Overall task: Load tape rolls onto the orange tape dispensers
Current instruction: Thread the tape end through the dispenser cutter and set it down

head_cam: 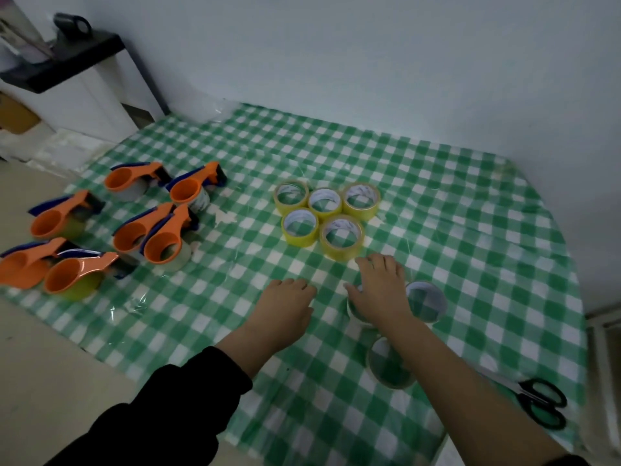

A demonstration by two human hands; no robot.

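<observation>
Orange dispensers (164, 242) hold rolls (179, 258); right hand (379, 292) rests on clear roll (354, 314).

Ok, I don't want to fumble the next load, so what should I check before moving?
1. Right hand on a clear roll: ok, it rests on top; grip cannot tell.
2. Left hand free: ok, resting on the tablecloth, holding nothing.
3. An empty orange dispenser: cannot tell; several already seem to carry rolls.
4. Spare clear rolls: ok, two lie near the right arm; five yellow rolls sit beyond.
5. Scissors out of the way: ok, right of the right forearm.
</observation>
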